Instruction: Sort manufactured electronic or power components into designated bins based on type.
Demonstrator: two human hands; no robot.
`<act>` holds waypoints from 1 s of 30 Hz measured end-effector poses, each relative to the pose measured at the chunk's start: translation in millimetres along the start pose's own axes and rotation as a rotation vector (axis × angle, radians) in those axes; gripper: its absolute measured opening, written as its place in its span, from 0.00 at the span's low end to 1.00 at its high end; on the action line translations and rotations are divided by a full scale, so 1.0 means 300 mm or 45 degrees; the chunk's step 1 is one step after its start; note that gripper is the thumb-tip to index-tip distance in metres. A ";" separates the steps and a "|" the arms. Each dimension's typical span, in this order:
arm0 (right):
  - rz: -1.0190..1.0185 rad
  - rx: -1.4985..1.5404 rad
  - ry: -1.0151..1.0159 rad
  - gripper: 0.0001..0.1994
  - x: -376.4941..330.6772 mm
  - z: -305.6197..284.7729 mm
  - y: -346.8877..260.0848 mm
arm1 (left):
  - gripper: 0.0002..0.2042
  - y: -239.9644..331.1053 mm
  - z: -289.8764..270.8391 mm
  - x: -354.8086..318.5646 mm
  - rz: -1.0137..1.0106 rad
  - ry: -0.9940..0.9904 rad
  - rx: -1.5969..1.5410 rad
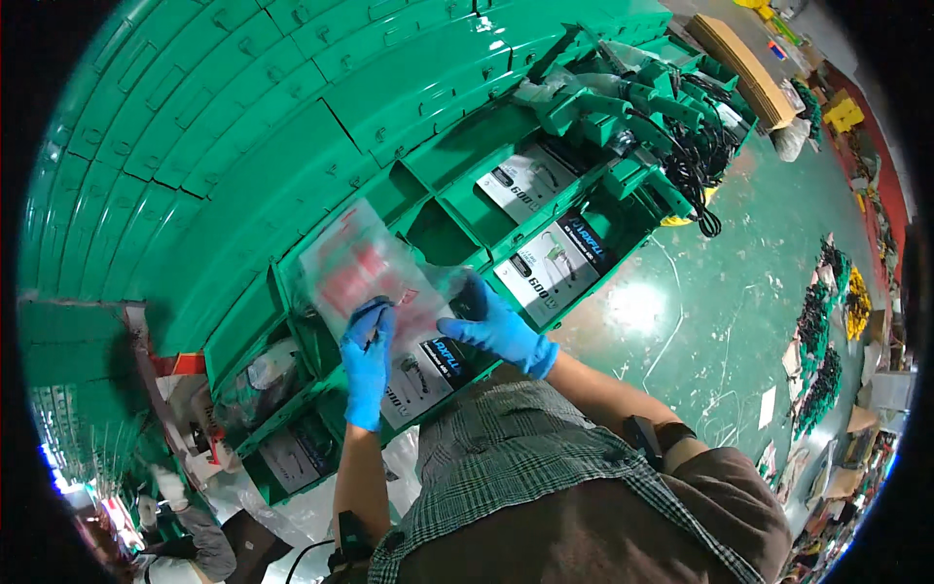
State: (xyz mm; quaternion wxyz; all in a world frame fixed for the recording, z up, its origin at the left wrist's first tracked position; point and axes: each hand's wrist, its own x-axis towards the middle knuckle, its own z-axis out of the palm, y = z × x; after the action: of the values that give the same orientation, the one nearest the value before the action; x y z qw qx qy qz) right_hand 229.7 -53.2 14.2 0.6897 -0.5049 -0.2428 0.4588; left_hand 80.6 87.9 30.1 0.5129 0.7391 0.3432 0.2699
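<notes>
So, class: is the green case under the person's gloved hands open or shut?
Open. The green case has its lid raised behind it, and its compartments show, with a printed booklet inside. Both hands, left hand and right hand, hold a clear plastic bag over it.

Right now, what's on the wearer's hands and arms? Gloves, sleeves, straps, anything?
Both the left hand and the right hand wear thin bright-blue disposable gloves that end at the wrist. The forearms are bare, with no sleeves. A dark strap with a small black device sits on the right arm near the elbow, and a similar black device with a thin cable sits on the left arm.
</notes>
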 end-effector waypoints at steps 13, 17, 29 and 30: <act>0.013 -0.447 0.132 0.19 0.170 0.054 -0.141 | 0.14 0.162 0.111 0.039 -0.189 0.204 -0.165; -0.263 -0.941 0.497 0.17 0.196 -0.150 -0.273 | 0.05 0.001 -0.119 0.144 0.107 0.357 0.294; -0.046 -0.726 0.085 0.26 0.238 -0.306 -0.487 | 0.12 0.280 0.308 0.303 0.136 0.323 0.260; -0.490 -1.201 0.126 0.24 0.248 -0.387 -0.511 | 0.09 0.278 0.302 0.313 0.216 0.240 0.295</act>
State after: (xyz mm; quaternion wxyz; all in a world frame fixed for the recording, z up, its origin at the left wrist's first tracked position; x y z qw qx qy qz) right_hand 416.1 -53.5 102.3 0.4694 -0.7285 -0.4791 0.1392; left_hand 225.9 89.9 83.4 0.3651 0.7911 0.3549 0.3390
